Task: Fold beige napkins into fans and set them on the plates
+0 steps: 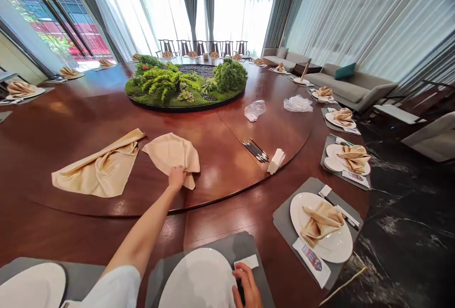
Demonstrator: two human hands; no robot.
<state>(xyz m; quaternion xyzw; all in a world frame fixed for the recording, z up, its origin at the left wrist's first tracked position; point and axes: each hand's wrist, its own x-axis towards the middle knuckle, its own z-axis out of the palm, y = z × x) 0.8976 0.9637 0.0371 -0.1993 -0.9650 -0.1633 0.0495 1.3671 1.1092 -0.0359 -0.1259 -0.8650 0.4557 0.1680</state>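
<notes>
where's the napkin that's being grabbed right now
Head view, left of centre: the smaller beige napkin lies on the wooden turntable, its near edge pinched by the left hand, just right of a larger crumpled napkin.

Standing by, I see a white short sleeve (pixel 117 286), loose and softly creased, on the person's left arm (pixel 149 232). Below its hem the forearm is bare down to the left grip (pixel 177 176). The right grip (pixel 248 289) is bare too, seen only from the wrist
</notes>
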